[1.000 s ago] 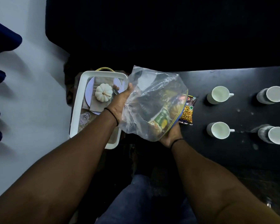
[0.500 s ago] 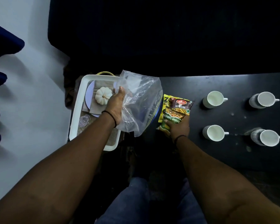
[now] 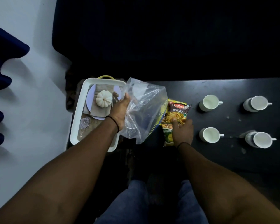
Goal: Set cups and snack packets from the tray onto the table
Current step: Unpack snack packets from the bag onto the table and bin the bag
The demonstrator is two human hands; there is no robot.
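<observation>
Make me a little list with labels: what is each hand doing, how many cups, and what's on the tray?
left hand: holds clear plastic bag
right hand: rests on snack packets on black table
cups: four white, on the table
white tray: small white pumpkin, plate, upturned glass

Both forearms are bare, with no sleeves in view. A thin black band circles the wrist just behind the left hand (image 3: 120,110), and a like black band sits behind the right hand (image 3: 183,131). Blue denim jeans (image 3: 132,202) cover the legs, faded paler over the thighs.
</observation>
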